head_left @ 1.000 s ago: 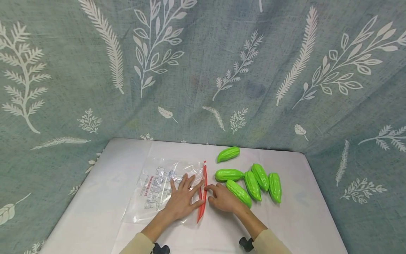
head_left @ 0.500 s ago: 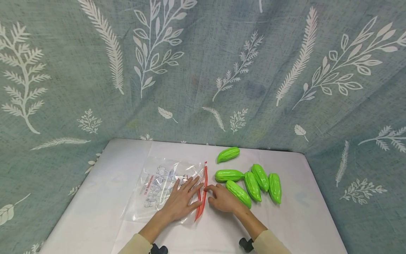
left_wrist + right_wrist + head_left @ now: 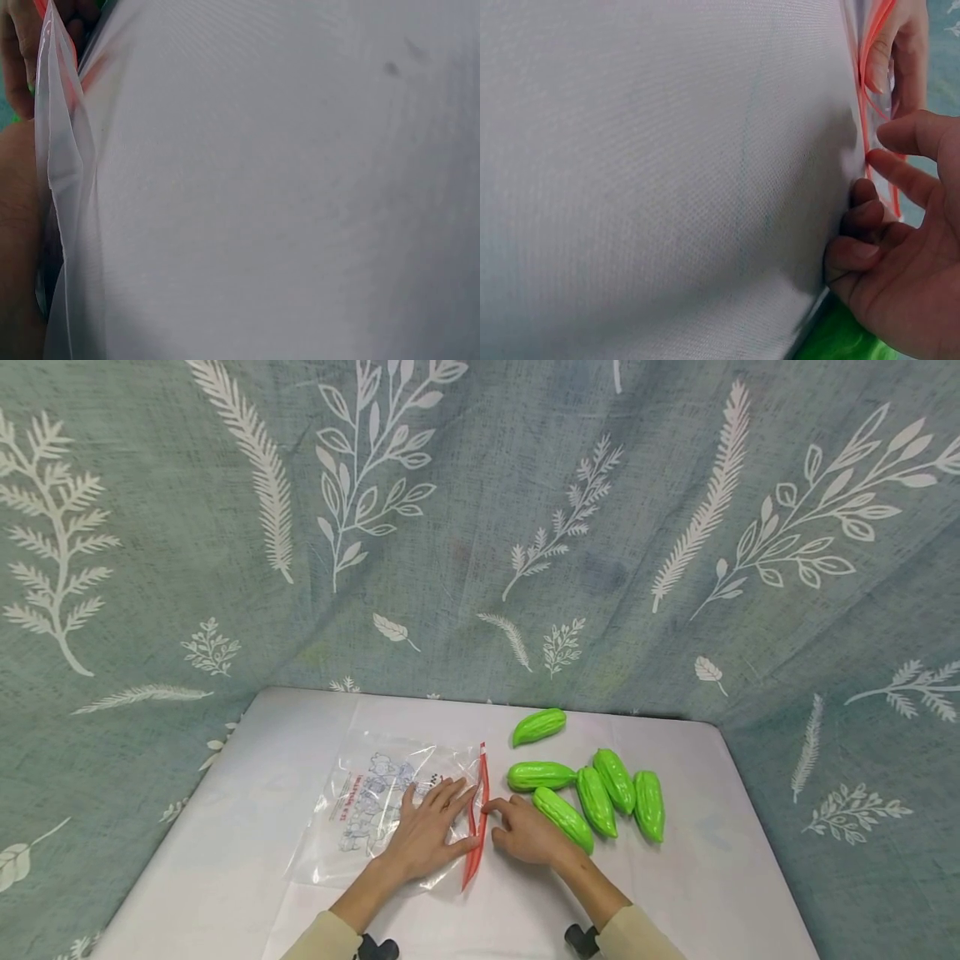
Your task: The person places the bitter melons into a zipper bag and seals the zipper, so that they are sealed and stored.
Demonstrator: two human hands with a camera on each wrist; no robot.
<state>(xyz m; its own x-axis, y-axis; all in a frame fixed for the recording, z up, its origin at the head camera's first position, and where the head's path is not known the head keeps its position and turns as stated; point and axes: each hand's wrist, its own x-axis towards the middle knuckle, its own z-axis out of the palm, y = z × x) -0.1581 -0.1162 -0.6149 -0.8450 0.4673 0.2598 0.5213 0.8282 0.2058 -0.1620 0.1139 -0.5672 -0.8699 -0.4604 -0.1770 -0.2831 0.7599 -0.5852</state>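
Note:
A clear plastic zip bag with printed drawings lies flat, its red-edged mouth facing right. My left hand rests on the bag with fingers spread, its thumb at the red edging. Touching that edging from the other side is the index finger of my right hand. In the right wrist view, this right hand has its thumb apart from the index finger and its other fingers curled in. The red edging parts into two lips there. A green bitter gourd lies right beside the right hand.
Several more green bitter gourds lie right of the bag, including one crosswise, one at the far side and one at the right. A white cloth covers the table. A patterned curtain hangs behind it.
The left hand has shifted slightly left and down on the bag, and the near end of the red edging has moved a little with it. The right hand stays nearly still.

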